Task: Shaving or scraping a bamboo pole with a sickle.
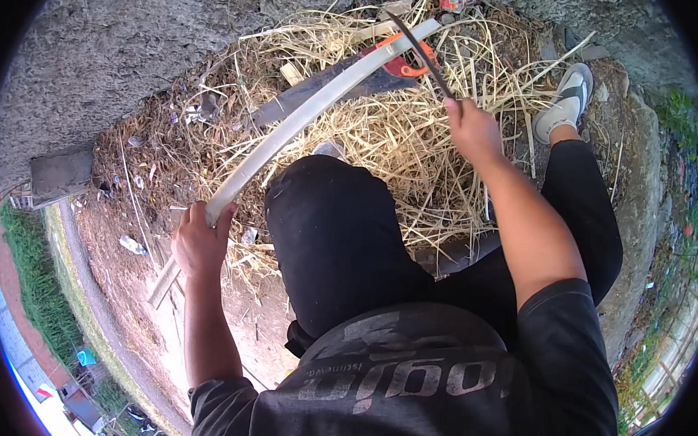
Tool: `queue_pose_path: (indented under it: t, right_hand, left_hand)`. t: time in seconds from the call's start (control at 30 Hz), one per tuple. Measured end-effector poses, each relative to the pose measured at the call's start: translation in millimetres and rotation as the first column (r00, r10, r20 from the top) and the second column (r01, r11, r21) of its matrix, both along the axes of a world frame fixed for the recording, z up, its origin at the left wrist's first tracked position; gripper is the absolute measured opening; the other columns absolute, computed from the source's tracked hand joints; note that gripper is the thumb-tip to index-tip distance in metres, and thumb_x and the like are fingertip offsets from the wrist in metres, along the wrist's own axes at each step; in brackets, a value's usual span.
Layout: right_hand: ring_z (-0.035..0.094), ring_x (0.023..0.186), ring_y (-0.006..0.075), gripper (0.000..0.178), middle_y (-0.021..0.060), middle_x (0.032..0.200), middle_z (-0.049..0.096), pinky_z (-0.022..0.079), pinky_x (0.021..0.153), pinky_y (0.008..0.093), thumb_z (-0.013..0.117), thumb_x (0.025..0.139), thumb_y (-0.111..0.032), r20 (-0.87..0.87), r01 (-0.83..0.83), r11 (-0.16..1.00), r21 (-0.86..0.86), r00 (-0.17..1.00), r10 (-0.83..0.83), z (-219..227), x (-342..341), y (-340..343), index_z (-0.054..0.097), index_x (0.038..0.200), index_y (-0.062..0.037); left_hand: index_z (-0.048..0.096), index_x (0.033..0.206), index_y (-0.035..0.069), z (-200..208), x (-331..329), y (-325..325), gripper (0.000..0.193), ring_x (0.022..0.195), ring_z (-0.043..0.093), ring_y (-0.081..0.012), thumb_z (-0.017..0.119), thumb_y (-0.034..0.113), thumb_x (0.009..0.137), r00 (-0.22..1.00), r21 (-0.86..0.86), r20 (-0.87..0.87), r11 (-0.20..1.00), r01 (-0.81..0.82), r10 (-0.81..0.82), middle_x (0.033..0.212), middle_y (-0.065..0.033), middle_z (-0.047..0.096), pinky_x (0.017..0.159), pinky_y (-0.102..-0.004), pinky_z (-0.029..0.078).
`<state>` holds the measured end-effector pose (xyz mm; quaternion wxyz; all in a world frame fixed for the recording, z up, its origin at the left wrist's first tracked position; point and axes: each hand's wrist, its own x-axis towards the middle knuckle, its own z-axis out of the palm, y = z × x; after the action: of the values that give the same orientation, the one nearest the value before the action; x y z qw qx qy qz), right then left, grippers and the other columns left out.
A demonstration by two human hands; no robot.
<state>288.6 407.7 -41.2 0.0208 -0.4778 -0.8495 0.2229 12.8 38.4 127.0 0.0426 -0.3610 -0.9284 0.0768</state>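
Note:
My left hand [199,243] is closed around a long pale bamboo strip [301,124] near its lower left end. The strip slants up and away to the right, past my bent knee. In my right hand [476,136] is a knife with a narrow dark blade [427,60], gripped by its handle, which my fingers mostly hide. The blade crosses the strip near its far end; whether they touch I cannot tell. Below the strip lies a hand saw [284,103] with a red and orange handle, partly covered by the strip and shavings.
Curled pale shavings [408,136] are heaped on the ground ahead. A rough grey wall [159,50] rises behind them, with a grey block [63,176] at the left. My sandalled foot [564,102] rests at the right. A plastic bottle [132,245] and a red packet [455,4] lie about.

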Motion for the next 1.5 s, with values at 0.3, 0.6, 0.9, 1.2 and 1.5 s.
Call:
queue_pose_path:
  t: [0.3,0.6,0.9,1.2,1.5]
  right_hand:
    - [0.066,0.067,0.0344,0.047,0.0146,0.070,0.065,0.051,0.064,0.0498,0.040,0.102,-0.051,0.026,0.040,0.960,-0.276,0.999,-0.034,-1.6,-31.0,-27.3,0.055,0.091,-0.0076]
    - [0.067,0.071,0.0361,0.047,0.0151,0.074,0.067,0.052,0.066,0.0503,0.039,0.103,-0.051,-0.094,-0.257,0.951,-0.173,0.965,0.244,16.0,-38.0,-54.3,0.054,0.095,-0.0073]
    - [0.068,0.072,0.0375,0.049,0.0165,0.073,0.067,0.052,0.068,0.0519,0.037,0.103,-0.050,-0.049,0.106,0.989,-0.106,0.993,-0.112,-11.0,-3.4,-1.2,0.057,0.094,-0.0059]
    - [0.066,0.071,0.0363,0.049,0.0140,0.072,0.066,0.052,0.068,0.0506,0.040,0.102,-0.052,0.026,0.047,0.965,-0.259,0.999,-0.042,-12.2,-20.0,-22.2,0.056,0.098,-0.0061]
    - [0.063,0.067,0.0405,0.037,0.0170,0.068,0.063,0.049,0.062,0.0505,0.049,0.099,-0.047,-0.244,-0.405,0.903,-0.142,0.899,0.364,34.6,-52.9,-69.4,0.055,0.093,-0.0119]
  left_hand:
    - [0.059,0.085,0.006,-0.1,-0.9,-12.6,0.053,0.066,0.067,-0.0348,0.066,0.059,0.086,1.000,0.000,0.021,1.000,0.008,-0.008,0.076,-0.0147,0.065,0.056,-0.0462,0.052]
    - [0.060,0.087,0.005,-5.7,7.6,-18.0,0.054,0.067,0.065,-0.0372,0.067,0.058,0.085,0.998,0.007,0.062,1.000,-0.024,0.023,0.078,-0.0155,0.065,0.056,-0.0474,0.051]
    - [0.061,0.091,0.005,-13.4,8.3,-26.8,0.054,0.070,0.067,-0.0357,0.070,0.058,0.083,0.999,0.041,0.040,0.999,-0.005,0.003,0.082,-0.0160,0.066,0.057,-0.0467,0.052]
    - [0.062,0.092,0.008,-26.5,5.4,-35.7,0.051,0.070,0.067,-0.0362,0.071,0.058,0.082,1.000,0.020,0.026,1.000,-0.012,0.012,0.081,-0.0143,0.066,0.056,-0.0481,0.052]
    - [0.060,0.085,0.008,-24.5,4.3,-26.5,0.053,0.063,0.065,-0.0322,0.074,0.059,0.078,0.989,0.150,-0.144,0.988,0.044,-0.022,0.076,-0.0112,0.064,0.054,-0.0453,0.050]
